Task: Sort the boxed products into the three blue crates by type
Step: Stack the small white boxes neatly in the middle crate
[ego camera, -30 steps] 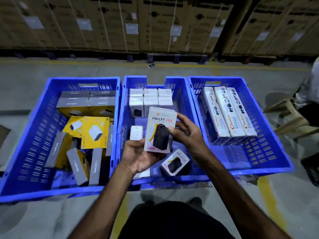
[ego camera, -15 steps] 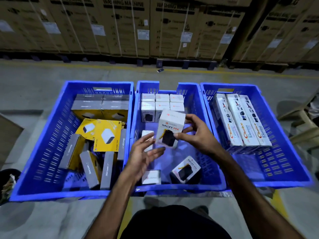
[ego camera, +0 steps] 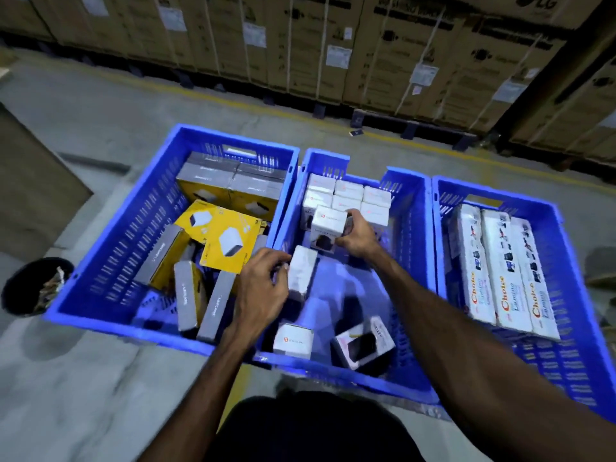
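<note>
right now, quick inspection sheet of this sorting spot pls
surface: grey concrete floor with a yellow line.
job's things: left crate holds yellow-grey boxes; middle crate white boxes; right crate three long white boxes.
clutter: black bin with scraps, left of the crates.
grippers: left hand grips an upright white box; right hand sets a power bank box against the rear stack.
cables: nothing seen.
surroundings: strapped cardboard cartons behind.
</note>
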`<state>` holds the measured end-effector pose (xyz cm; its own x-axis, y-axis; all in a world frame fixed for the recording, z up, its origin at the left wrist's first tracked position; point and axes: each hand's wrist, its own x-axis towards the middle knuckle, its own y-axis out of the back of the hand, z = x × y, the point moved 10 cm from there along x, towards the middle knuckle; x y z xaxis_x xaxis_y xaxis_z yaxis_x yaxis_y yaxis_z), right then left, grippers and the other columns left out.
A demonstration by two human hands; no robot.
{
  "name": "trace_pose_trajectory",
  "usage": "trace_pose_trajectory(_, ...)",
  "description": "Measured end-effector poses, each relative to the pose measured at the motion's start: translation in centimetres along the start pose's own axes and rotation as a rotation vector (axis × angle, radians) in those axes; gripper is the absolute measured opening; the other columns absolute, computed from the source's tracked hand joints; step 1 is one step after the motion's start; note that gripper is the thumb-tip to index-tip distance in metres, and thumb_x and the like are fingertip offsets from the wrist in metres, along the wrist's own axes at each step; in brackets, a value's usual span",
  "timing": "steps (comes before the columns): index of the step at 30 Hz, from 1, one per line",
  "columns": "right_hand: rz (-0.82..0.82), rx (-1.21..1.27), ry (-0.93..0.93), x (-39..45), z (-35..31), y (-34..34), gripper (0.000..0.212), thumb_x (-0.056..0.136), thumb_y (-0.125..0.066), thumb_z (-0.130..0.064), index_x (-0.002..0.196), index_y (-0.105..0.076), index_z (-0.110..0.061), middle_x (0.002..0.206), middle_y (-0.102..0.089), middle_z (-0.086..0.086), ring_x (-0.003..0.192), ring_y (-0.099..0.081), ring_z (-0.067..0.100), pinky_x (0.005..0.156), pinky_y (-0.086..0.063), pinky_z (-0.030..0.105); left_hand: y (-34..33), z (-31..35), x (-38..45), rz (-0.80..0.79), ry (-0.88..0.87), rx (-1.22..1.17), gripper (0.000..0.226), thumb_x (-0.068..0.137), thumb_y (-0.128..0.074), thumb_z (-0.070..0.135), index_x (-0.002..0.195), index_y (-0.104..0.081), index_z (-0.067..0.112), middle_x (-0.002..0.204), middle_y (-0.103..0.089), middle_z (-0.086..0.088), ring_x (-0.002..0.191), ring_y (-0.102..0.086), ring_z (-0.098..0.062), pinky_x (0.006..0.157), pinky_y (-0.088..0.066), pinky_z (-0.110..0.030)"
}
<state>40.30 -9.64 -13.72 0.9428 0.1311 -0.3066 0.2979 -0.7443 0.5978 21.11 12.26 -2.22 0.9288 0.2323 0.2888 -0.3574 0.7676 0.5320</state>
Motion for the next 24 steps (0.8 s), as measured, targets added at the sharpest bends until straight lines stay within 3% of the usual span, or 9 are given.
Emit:
trace_pose_trajectory(4, -0.031, 0.006, 0.062, 1.9, 0.0, -3.7, 0.076, 0.056, -0.079, -0.038, 0.121, -0.041, -0.038, 0.115, -0.071, 0.006, 0.106, -0.070, 0.031, 0.089, -0.058, 0.054, -0.3, 0.5, 0.1, -0.014, -0.012, 0.090, 0.017, 0.091, -0.058, 0.003, 0.100, -0.071, 0.008, 0.100, -0.064, -0.004, 0.094, -0.063, -0.026, 0.080, -0.055, -0.045)
trace_pose_trajectory(7, 0.015, 0.007, 0.033, -0.6, -3.0, -3.4, 0.063, 0.076, -0.080, -0.018, 0.128, -0.045, -0.021, 0.100, -0.069, 0.005, 0.086, -0.066, 0.025, 0.071, -0.051, 0.031, -0.5, 0.6, 0.2, -0.032, -0.013, 0.124, 0.012, 0.088, -0.061, 0.002, 0.095, -0.070, 0.007, 0.097, -0.064, -0.005, 0.094, -0.062, -0.027, 0.081, -0.053, -0.046)
trace_pose_trajectory(9, 0.077, 0.047, 0.017, -1.0, -2.9, -2.9, 0.052, 0.081, -0.077, -0.008, 0.121, -0.046, -0.017, 0.086, -0.062, -0.001, 0.070, -0.058, 0.017, 0.056, -0.042, 0.025, -0.4, 0.6, 0.2, -0.033, -0.009, 0.128, 0.010, 0.088, -0.063, 0.002, 0.093, -0.069, 0.007, 0.096, -0.064, -0.004, 0.094, -0.062, -0.027, 0.081, -0.052, -0.045)
trace_pose_trajectory(12, 0.122, 0.150, -0.041, -1.0, -0.8, -2.9, 0.039, 0.078, -0.079, -0.013, 0.103, -0.051, -0.020, 0.079, -0.065, -0.004, 0.070, -0.059, 0.015, 0.062, -0.047, 0.029, -0.5, 0.4, 0.2, -0.035, 0.012, 0.138, 0.010, 0.087, -0.068, 0.001, 0.094, -0.070, 0.008, 0.097, -0.066, -0.003, 0.094, -0.062, -0.025, 0.082, -0.052, -0.043)
trace_pose_trajectory(14, 0.069, 0.139, -0.068, -0.8, 0.4, -3.4, 0.021, 0.082, -0.079, -0.028, 0.084, -0.060, -0.019, 0.070, -0.068, -0.004, 0.063, -0.061, 0.012, 0.064, -0.051, 0.033, -0.6, 0.5, 0.2, -0.037, 0.016, 0.138, 0.009, 0.088, -0.069, 0.002, 0.094, -0.071, 0.008, 0.096, -0.066, -0.003, 0.094, -0.062, -0.025, 0.082, -0.052, -0.043)
trace_pose_trajectory(16, -0.050, 0.101, -0.050, -1.1, 0.1, -3.9, 0.041, 0.094, -0.068, -0.044, 0.066, -0.057, -0.017, 0.054, -0.056, -0.008, 0.050, -0.050, 0.009, 0.059, -0.042, 0.029, -0.6, 0.5, 0.3, -0.038, 0.016, 0.137, 0.008, 0.088, -0.069, 0.003, 0.093, -0.070, 0.009, 0.096, -0.066, -0.002, 0.094, -0.062, -0.025, 0.082, -0.052, -0.043)
trace_pose_trajectory(19, -0.203, 0.098, -0.079, -2.3, -0.2, -4.8, 0.049, 0.105, -0.047, -0.056, 0.071, -0.053, -0.021, 0.064, -0.048, -0.006, 0.055, -0.040, 0.009, 0.056, -0.029, 0.026, -0.6, 0.4, 0.2, -0.040, 0.026, 0.133, 0.007, 0.089, -0.068, 0.004, 0.093, -0.071, 0.009, 0.096, -0.066, -0.002, 0.095, -0.061, -0.024, 0.083, -0.052, -0.043)
trace_pose_trajectory(21, -0.202, 0.097, -0.095, -2.6, -0.5, -4.6, 0.050, 0.107, -0.041, -0.054, 0.081, -0.058, -0.015, 0.066, -0.048, -0.004, 0.056, -0.038, 0.009, 0.054, -0.026, 0.025, -0.5, 0.4, 0.1, -0.043, 0.028, 0.132, 0.007, 0.089, -0.068, 0.004, 0.093, -0.071, 0.010, 0.097, -0.066, -0.001, 0.096, -0.061, -0.022, 0.083, -0.052, -0.042)
trace_pose_trajectory(24, -0.146, 0.019, -0.077, -2.2, -0.3, -4.5, 0.046, 0.109, -0.044, -0.045, 0.076, -0.052, -0.014, 0.066, -0.047, 0.003, 0.056, -0.039, 0.013, 0.052, -0.027, 0.026, -0.5, 0.4, 0.1, -0.043, 0.038, 0.126, 0.008, 0.089, -0.070, 0.003, 0.092, -0.071, 0.010, 0.096, -0.065, 0.000, 0.095, -0.059, -0.018, 0.083, -0.052, -0.039)
